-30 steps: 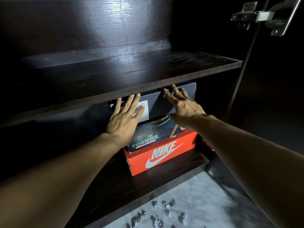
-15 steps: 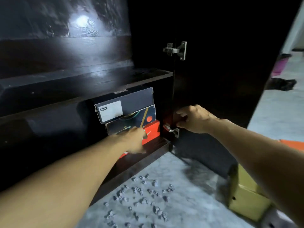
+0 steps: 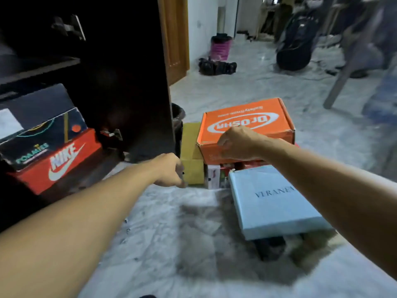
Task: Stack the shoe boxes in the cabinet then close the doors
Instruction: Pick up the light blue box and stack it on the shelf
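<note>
Three shoe boxes are stacked in the dark cabinet (image 3: pixel 32 67) at the left: a red Nike box (image 3: pixel 64 162) at the bottom, a black Foamies box (image 3: pixel 43 138) on it, and a dark box (image 3: pixel 36 102) on top. On the floor to the right lie an orange box (image 3: pixel 247 119), a yellow box (image 3: pixel 191 143) and a light blue box (image 3: pixel 272 203). My left hand (image 3: pixel 169 171) hangs just left of the yellow box, fingers loosely curled and empty. My right hand (image 3: pixel 238 145) is at the orange box's front edge, fingers curled down, gripping nothing that I can see.
The cabinet's open dark door (image 3: pixel 129 82) stands between the shelves and the floor boxes. A small white box (image 3: pixel 212 176) sits under the orange one. A black bin (image 3: pixel 178 117) is behind the yellow box. A chair leg (image 3: pixel 341 82) and bags are farther back.
Both hands left the stacked boxes and the cabinet and swung right toward the boxes on the floor. The view turned right with them.
</note>
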